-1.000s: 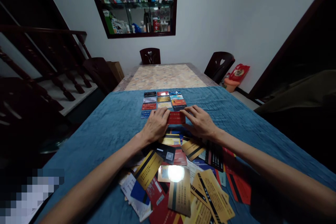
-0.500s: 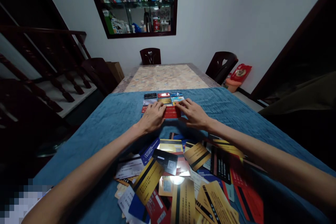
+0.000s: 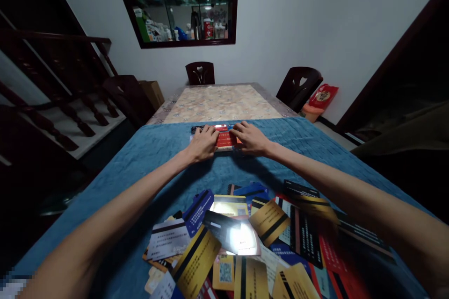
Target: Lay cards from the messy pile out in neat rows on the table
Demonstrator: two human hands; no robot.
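Both my hands reach far forward over a blue cloth [image 3: 147, 159]. A red card [image 3: 224, 139] lies between them; my left hand [image 3: 202, 144] grips its left end and my right hand [image 3: 249, 138] its right end, fingers curled on its edges. The card sits over a neat grid of cards [image 3: 200, 129], which my hands mostly hide. Close to me lies a loose heap of cards [image 3: 245, 233] in gold, black, blue, red and white.
Beyond the cloth the table top [image 3: 220, 102] shows a marbled pattern. Dark chairs stand at the far end [image 3: 199, 73], far right [image 3: 300, 87] and left [image 3: 128, 96]. A glass wall cabinet [image 3: 182, 2] holds bottles. A stair railing [image 3: 52, 79] runs on the left.
Both hands have slid the red card away from me, up over the grid of cards. The view has tilted, so the heap appears lower and nearer.
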